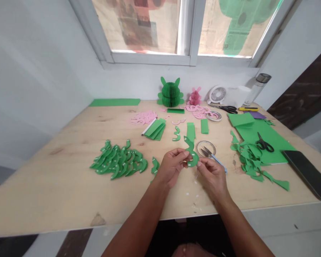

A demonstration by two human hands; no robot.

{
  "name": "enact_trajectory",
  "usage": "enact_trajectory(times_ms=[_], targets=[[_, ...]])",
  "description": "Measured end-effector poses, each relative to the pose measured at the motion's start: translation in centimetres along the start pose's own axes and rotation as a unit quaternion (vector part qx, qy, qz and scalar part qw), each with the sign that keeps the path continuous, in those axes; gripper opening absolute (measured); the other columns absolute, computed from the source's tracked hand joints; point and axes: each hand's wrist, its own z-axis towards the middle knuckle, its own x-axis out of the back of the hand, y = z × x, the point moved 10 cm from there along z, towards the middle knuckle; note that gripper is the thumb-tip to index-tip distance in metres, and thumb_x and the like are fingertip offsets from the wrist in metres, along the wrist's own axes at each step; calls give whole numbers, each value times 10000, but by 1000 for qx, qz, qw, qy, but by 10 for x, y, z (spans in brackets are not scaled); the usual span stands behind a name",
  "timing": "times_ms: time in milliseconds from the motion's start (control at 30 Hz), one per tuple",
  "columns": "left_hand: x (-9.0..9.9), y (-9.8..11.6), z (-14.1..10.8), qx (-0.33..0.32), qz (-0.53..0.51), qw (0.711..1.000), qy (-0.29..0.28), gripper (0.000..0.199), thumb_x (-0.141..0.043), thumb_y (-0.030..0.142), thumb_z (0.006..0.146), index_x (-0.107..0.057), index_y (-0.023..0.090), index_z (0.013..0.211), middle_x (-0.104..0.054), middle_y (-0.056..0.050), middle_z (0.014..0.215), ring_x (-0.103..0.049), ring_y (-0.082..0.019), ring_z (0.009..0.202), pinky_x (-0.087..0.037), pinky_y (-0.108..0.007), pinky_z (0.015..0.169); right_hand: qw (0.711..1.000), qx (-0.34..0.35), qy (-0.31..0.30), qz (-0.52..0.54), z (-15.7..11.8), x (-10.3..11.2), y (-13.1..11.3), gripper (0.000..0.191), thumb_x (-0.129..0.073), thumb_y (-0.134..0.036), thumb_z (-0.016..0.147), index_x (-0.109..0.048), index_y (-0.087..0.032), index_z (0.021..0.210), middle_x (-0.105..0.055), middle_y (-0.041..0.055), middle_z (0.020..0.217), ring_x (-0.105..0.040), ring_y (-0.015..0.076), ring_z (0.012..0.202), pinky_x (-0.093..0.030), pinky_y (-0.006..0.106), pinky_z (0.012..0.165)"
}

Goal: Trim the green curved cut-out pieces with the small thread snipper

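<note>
A wavy green paper cutout [194, 159] with small white tape pieces on it is held up over the table's front part. My left hand [173, 165] pinches its left edge between thumb and fingers. At its lower right edge, the closed fingertips of my right hand [212, 175] meet the paper; whether a bit of tape is between them is too small to tell. Beyond my right hand lie a tape roll [205, 147] and a small blue-handled pair of scissors [216, 160]. Another green cutout [154, 165] lies beside my left hand, partly covered by it.
Left stands a heap of taped green cutouts [117, 160]. Green scraps [250, 157], black scissors [264, 142] and a phone [307, 171] lie right. Behind are folded green papers [155, 129], pink cutouts [144, 117], a green honeycomb paper figure [170, 94] and a white fan [217, 94].
</note>
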Motion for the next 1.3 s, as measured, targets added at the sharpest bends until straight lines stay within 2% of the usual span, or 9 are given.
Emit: enact_trajectory(times_ms=[733, 1300], targets=[[-1, 4, -2, -11, 3, 1000, 8, 200, -771, 216, 588, -607, 135, 667, -648, -26, 618, -576, -121, 587, -393, -245, 563, 1000, -10, 6, 7, 0, 1, 1, 177, -620, -321, 763, -714, -184, 822, -640, 17, 624, -585, 173, 663, -443, 266, 589], [-4, 5, -3, -20, -1, 1000, -21, 161, -747, 224, 638, -612, 141, 661, -643, -11, 629, -567, -112, 610, -399, -248, 593, 998, -41, 12, 46, -1, 1, 10, 153, -649, -320, 746, -710, -195, 808, -637, 10, 633, -585, 177, 705, -437, 266, 614]])
